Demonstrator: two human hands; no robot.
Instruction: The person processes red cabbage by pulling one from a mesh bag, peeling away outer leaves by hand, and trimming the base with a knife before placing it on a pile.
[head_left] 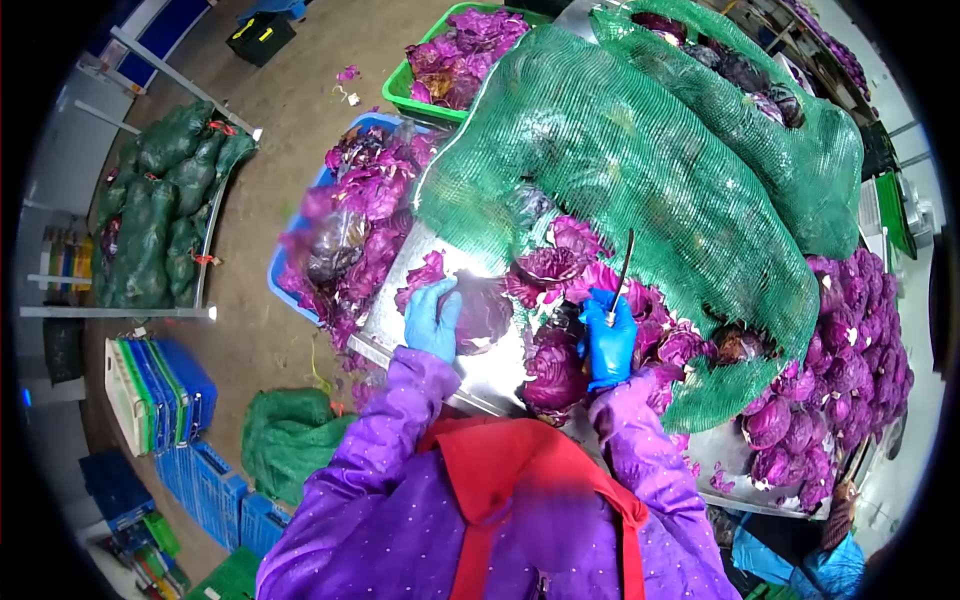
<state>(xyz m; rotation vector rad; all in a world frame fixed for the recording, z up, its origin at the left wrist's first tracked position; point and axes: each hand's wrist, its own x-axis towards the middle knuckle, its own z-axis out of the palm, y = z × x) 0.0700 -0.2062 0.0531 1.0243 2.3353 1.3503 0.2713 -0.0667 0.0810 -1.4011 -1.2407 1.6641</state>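
My left hand [434, 320], in a light blue glove, rests with bent fingers against the left side of a dark red cabbage [482, 312] on the metal table [396, 318]. In a blue glove, my right hand [609, 340] is closed round the handle of a knife [624, 270], whose thin blade points up and away from me. Loose purple leaves [570, 262] and another cabbage [556, 372] lie between and beyond my hands. A large green mesh sack [640, 170] covers the table behind them.
A blue crate [283, 268] and a green crate [398, 92] hold purple leaves. Many cabbages [840, 370] are piled at the right. Filled green sacks [160, 215] stand on a rack at the left, above blue crates [205, 490]. A green sack [290, 440] lies on the floor.
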